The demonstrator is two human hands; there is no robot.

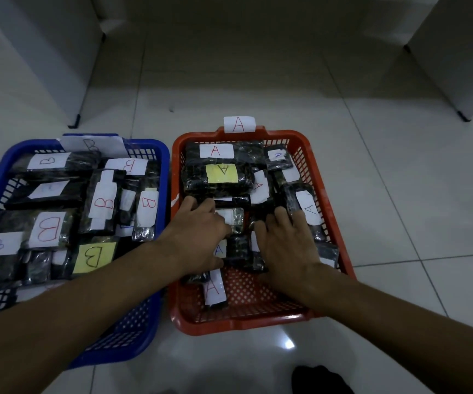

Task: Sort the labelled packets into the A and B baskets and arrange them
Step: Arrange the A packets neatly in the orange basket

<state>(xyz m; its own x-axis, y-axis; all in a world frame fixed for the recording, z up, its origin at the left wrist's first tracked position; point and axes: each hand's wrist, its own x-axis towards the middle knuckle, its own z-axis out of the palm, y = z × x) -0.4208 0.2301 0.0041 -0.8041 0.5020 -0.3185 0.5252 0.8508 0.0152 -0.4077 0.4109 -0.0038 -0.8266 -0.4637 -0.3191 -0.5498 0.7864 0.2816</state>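
Observation:
Two baskets stand side by side on the tiled floor. The blue B basket (162, 155) on the left is full of several dark packets with B labels, such as a yellow-labelled one (94, 255). The red A basket (326, 200) on the right holds several dark packets with A labels, such as a yellow-labelled one (221, 173). Both hands are inside the red basket. My left hand (201, 231) lies on the packets with its fingers curled over a small packet (233, 218). My right hand (286, 245) rests flat, fingers spread, on the packets in the middle.
White furniture on black feet (73, 120) stands at the back left and back right (464, 116). Bare white tiles surround the baskets. A dark object (319, 379) lies at the bottom edge. The red basket's near part shows bare mesh (252, 291).

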